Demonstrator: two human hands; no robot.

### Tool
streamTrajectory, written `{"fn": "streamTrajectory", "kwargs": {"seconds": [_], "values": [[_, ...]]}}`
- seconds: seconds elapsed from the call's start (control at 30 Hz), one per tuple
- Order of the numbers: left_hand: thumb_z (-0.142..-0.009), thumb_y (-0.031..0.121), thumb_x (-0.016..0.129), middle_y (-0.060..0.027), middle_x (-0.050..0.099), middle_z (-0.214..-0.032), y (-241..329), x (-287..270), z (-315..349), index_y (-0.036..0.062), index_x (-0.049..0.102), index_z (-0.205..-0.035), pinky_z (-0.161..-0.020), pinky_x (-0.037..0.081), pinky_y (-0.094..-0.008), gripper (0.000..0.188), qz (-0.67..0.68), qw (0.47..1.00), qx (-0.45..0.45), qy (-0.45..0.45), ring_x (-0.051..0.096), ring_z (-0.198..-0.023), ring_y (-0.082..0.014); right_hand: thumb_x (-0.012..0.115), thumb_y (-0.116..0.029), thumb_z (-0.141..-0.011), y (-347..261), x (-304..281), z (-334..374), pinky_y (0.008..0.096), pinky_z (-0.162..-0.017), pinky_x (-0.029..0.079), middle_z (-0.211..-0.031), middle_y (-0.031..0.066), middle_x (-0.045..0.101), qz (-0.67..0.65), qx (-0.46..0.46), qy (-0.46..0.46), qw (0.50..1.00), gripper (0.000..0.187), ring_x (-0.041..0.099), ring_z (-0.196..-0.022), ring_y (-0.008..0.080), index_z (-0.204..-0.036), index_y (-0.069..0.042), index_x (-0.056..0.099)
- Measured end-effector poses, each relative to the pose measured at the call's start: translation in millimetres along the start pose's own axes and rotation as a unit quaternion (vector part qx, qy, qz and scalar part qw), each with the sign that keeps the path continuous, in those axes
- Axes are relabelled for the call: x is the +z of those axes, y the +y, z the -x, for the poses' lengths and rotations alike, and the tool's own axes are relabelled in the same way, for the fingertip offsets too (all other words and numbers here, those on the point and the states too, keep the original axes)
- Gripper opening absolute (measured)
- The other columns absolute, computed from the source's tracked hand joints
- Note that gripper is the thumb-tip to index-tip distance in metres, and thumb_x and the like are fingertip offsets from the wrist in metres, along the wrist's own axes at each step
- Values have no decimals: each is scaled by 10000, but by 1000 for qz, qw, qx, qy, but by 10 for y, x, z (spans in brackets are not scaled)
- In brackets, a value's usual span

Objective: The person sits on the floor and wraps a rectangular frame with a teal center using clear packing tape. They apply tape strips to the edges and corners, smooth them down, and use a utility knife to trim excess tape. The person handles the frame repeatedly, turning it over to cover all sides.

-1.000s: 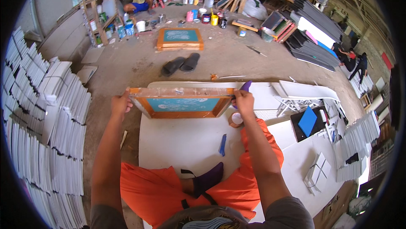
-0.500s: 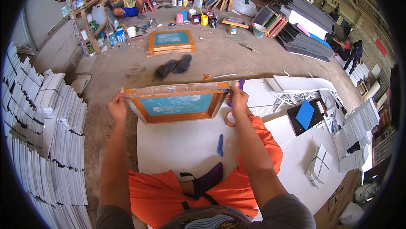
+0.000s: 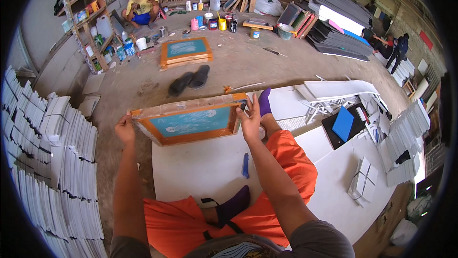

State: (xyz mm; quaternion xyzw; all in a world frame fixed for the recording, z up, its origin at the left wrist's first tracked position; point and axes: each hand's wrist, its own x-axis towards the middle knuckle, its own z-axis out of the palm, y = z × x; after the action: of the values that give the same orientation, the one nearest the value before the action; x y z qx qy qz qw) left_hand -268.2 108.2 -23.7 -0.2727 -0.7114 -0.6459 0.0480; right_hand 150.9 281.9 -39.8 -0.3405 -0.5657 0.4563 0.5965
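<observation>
A screen printing frame [image 3: 191,123], with orange-brown wooden sides and a teal mesh bearing a pale pattern, is held up tilted before me. My left hand [image 3: 125,129] pinches its left upper corner. At its right end, my right hand [image 3: 250,122] has its thumb against the wood by a small dark spot, its fingers pointing up alongside. Below the frame, a blue slim tool [image 3: 245,165], possibly a cutter knife, lies on the white board [image 3: 191,167]. A tape roll [image 3: 262,132] is partly hidden beside my right wrist.
Stacks of white sheets [image 3: 62,162] rise at left. Another screen frame [image 3: 186,50] lies on the floor ahead, near black slippers [image 3: 190,80]. Right of me are a blue rectangular item [image 3: 342,123], white scraps and a tied bundle [image 3: 363,181]. A person [image 3: 142,7] crouches far left.
The frame has shifted a little left and its left end has dropped slightly. My right hand has moved left with it, and its fingers have straightened upward.
</observation>
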Motion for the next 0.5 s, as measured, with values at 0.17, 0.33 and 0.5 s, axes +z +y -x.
{"fn": "streamTrajectory", "kwargs": {"seconds": [0.17,0.33,0.5], "values": [[-984,256,716,54,553,-689,-49,-133,-31,-43,766,-893,-567,365,-264,316,-28,999,2,-30,435,-646,-55,632,-130,-1003,176,-203,-23,400,-1187,306,-1644,169,302,7,16,-7,1000,762,347,-1477,258,-1627,-87,196],[-993,247,701,26,623,-715,-134,-137,34,-75,764,-931,-627,442,-274,334,26,998,64,-9,492,-704,-67,452,-411,-1084,487,-311,-196,374,-1090,390,-1359,154,559,60,37,-84,994,527,516,-1253,249,-1429,-13,481],[-1033,369,631,40,615,-729,357,-193,364,-55,768,-925,-630,429,-279,459,19,999,-44,-10,501,-681,-80,396,-499,-1102,14,-223,-158,320,-1054,400,-1211,82,622,54,72,-70,993,595,532,-1146,178,-1318,23,578]]}}
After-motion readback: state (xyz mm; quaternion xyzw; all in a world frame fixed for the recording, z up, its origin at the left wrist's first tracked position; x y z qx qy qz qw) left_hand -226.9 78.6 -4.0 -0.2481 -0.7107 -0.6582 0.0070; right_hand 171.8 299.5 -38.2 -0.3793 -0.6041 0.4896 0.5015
